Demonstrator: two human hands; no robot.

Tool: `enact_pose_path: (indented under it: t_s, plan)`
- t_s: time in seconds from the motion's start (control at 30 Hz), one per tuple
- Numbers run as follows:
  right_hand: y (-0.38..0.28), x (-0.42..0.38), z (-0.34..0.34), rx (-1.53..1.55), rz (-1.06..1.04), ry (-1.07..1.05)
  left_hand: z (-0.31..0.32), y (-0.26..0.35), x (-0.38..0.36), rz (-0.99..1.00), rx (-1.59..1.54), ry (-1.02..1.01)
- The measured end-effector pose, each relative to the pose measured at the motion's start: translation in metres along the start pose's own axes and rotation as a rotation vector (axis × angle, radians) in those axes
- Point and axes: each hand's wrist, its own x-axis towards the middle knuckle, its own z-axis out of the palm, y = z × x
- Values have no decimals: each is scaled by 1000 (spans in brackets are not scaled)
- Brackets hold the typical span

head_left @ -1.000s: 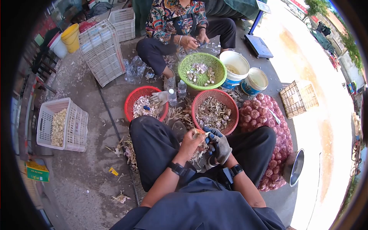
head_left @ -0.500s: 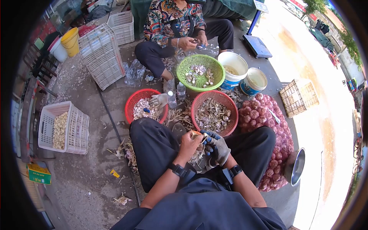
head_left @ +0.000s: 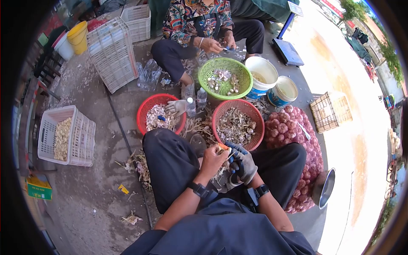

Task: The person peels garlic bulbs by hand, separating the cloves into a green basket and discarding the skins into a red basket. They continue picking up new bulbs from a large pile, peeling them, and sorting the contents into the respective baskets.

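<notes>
My bare left hand [head_left: 213, 161] is closed on a small orange-handled tool [head_left: 223, 146], whose working end I cannot make out. Right beside it, my right hand [head_left: 243, 165], in a grey glove with dark blue fingertips, is closed around a piece of garlic [head_left: 230, 151] that is mostly hidden by the fingers. Both hands meet between my knees. Just beyond them stands a red basket [head_left: 260, 132] of garlic and dry skins. At its left, another red basket [head_left: 140, 114] holds garlic cloves, with a spare glove [head_left: 176, 107] on top.
A net sack of garlic bulbs [head_left: 293, 127] leans by my right knee, beside a metal bowl [head_left: 324, 188]. Ahead are a green basket [head_left: 203, 76], white buckets [head_left: 262, 68] and bottles [head_left: 190, 107]. A co-worker [head_left: 199, 25] sits opposite. A white crate [head_left: 83, 142] stands left.
My hands stay together, but the left has turned slightly, so more of the orange handle shows. The co-worker's hands have shifted a little. The whole view has moved slightly.
</notes>
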Motion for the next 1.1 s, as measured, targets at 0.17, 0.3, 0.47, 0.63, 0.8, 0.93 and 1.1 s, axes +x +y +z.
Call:
enact_pose_path:
  t_s: [0.17,0.3,0.47,0.63,0.8,0.93,1.1]
  plan:
    - [4,3,-1,-156,-30,83,-4,-17,6,100,149,59]
    - [2,2,-1,-179,-27,93,-1,-4,2,47,195,83]
    - [1,-3,5,-242,-26,113,-1,1,-2,157,414,128]
    - [2,-3,3,-114,45,97,1,8,-4,140,392,132]
    - [-3,-7,-3,54,20,-91,3,-10,3,-85,-46,60]
    - [-3,-9,9,-251,-112,23,5,-8,2,-113,-111,105]
    - [1,-2,-4,-429,-237,31,4,3,-4,-138,-95,35]
